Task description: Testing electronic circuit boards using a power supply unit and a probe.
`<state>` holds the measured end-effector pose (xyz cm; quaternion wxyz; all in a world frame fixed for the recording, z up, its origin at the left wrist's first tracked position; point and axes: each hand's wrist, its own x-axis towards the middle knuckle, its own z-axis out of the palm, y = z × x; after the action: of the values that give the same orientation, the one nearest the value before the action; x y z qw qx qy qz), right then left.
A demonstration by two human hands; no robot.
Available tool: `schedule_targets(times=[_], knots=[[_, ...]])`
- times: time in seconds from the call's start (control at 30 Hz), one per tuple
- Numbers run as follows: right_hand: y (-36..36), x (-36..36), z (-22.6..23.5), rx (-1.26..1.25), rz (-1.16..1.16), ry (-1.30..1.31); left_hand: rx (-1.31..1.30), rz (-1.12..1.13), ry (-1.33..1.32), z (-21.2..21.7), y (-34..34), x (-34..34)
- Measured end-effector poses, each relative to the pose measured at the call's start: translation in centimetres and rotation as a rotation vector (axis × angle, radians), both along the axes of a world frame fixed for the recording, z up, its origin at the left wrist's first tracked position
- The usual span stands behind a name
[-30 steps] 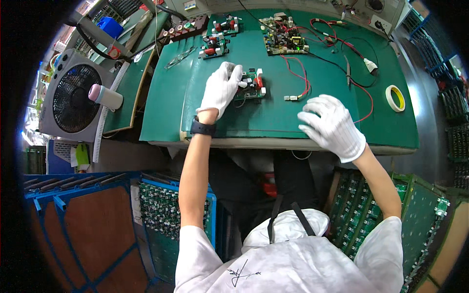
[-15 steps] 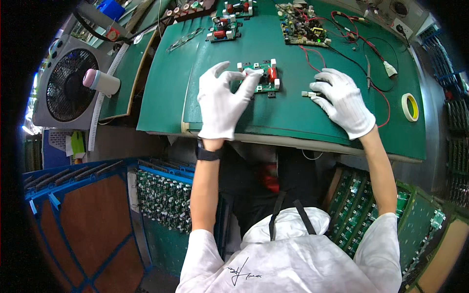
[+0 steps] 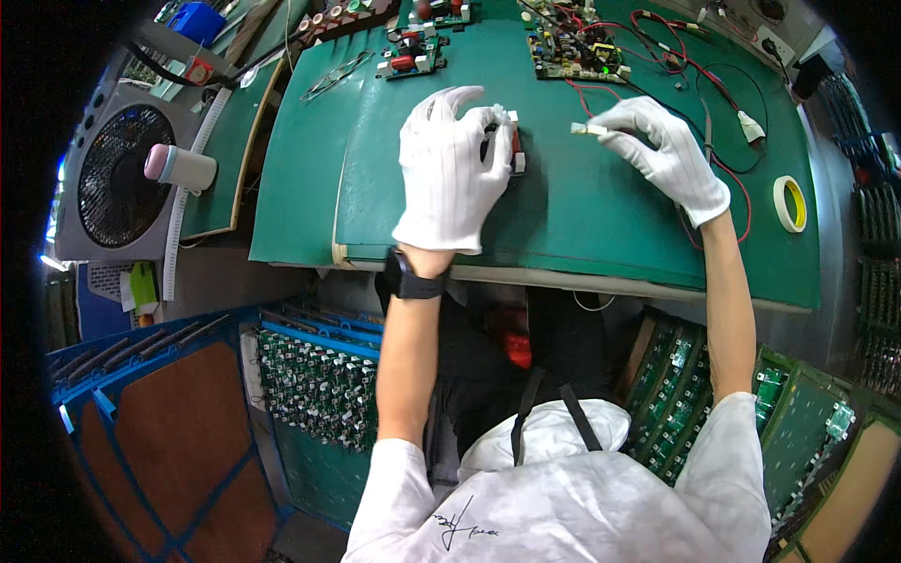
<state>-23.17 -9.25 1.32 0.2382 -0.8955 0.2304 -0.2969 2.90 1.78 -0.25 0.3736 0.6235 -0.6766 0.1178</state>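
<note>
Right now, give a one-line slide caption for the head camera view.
Gloved right hand pinches a white connector; left hand partly hides a circuit board on a green worktop.

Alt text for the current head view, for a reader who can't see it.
The gloved right hand pinches a white connector over a green workbench; the gloved left hand hides much of a circuit board. Farther back, a larger board sits near red cables.
</note>
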Motion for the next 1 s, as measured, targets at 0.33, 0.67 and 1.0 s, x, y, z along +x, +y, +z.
schedule_targets(times=[0.33, 0.67, 1.0], knots=[[-2.5, 3.8, 2.3, -0.335, 0.126, -0.002, 0.146, -0.322, -0.25, 3.4, -2.1, 2.3], [-3.1, 4.6, 2.7, -0.273, 0.211, -0.021, 0.194, -0.352, -0.3, 3.7, -2.7, 2.3], [-3.1, 5.3, 1.8, -0.335, 0.219, 0.003, 0.266, -0.357, -0.338, 4.7, -2.7, 1.7]])
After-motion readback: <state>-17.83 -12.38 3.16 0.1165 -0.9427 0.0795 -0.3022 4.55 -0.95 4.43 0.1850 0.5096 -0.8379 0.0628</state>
